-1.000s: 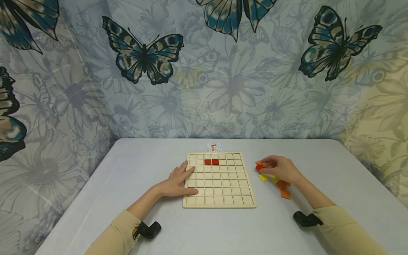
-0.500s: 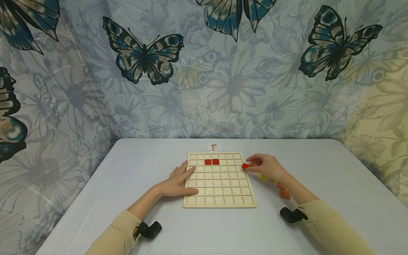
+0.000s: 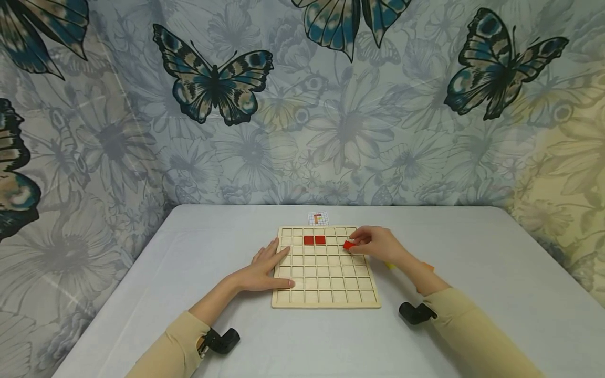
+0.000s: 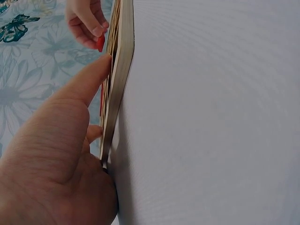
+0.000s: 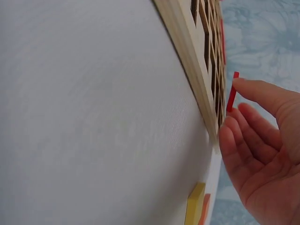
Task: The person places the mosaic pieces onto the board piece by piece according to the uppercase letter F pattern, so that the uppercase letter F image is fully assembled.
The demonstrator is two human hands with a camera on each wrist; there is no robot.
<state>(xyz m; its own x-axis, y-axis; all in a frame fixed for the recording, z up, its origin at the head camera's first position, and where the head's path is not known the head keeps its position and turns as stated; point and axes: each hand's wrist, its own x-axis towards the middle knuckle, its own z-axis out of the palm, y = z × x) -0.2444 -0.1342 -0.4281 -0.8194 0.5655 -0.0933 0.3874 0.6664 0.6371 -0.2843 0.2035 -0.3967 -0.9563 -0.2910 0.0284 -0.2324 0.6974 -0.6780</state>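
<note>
A wooden grid board (image 3: 326, 300) lies flat on the table, with two red square tiles (image 3: 309, 240) side by side in its second row from the back. My left hand (image 3: 259, 270) rests on the board's left edge, thumb and fingers spread. Between thumb and fingertips my right hand (image 3: 378, 244) pinches another red tile (image 3: 348, 245) over the board's right part. In the right wrist view that pinched tile (image 5: 233, 91) is tilted and apart from the grid. The left wrist view shows the left thumb (image 4: 79, 86) touching the board's rim.
Behind the board lies a small printed pattern card (image 3: 318, 218). A yellow tile (image 5: 194, 206) and an orange tile (image 5: 205, 211) lie on the table right of the board, mostly hidden in the head view by the right arm. The table (image 3: 321, 341) has a white cover.
My right hand has lifted a red tile from the loose pile and carried it left, over the board. The left hand has stayed in place on the board.
</note>
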